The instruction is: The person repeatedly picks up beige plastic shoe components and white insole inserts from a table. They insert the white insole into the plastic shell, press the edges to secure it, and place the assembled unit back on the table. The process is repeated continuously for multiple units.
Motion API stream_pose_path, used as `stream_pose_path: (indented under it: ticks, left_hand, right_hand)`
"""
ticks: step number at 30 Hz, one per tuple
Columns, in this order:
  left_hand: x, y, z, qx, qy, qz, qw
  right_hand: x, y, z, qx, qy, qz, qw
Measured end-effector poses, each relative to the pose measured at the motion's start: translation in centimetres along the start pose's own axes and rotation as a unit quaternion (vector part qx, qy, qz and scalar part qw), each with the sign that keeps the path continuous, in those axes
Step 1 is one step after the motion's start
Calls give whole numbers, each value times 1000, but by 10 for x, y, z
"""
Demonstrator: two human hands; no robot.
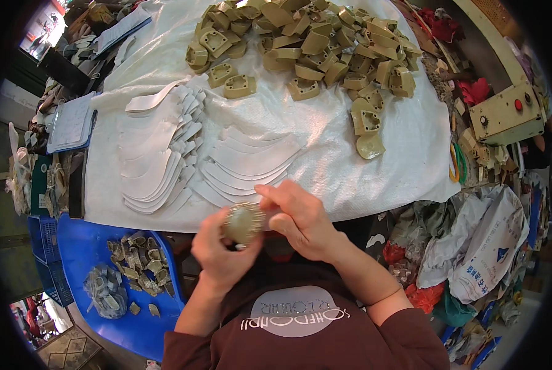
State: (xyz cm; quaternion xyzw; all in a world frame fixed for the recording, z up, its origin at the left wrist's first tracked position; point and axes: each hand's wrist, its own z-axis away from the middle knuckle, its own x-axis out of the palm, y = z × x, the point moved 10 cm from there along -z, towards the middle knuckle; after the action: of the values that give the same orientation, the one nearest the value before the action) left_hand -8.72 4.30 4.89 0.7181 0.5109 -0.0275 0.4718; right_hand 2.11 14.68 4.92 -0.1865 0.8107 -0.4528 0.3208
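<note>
My left hand (216, 250) is closed around an olive-tan rounded piece (243, 223) with a ridged, notched-looking edge; it is held above the near edge of the white sheet and slightly blurred. Just to its right hovers my right hand (300, 221), its index finger stretched toward the piece and its thumb apart, with nothing visible between them. Beyond the hands lies a fanned stack of curved white strips (245, 161). A larger stack of similar white strips (143, 154) spreads to its left.
Olive-tan moulded pieces (313, 43) are heaped at the far side of the white sheet (411, 166). A blue tray (78, 246) at lower left holds more pieces and a plastic bag (106, 291). A control box (507, 114) stands right, above white plastic sacks (489, 246).
</note>
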Motion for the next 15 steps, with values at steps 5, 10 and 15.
stream_pose_path:
  ticks: [5,10,15]
  left_hand:
    - [-103,-93,52,-163,103,-165,967]
    - [-198,-137,100,-235,187,-518,801]
    - [-134,-94,44,-141,168,-222,950]
  right_hand:
    - [-10,3,-28,-62,44,238,968]
    - [-8,16,-36,-58,40,294,953]
    - [3,23,-45,-40,2,374,927]
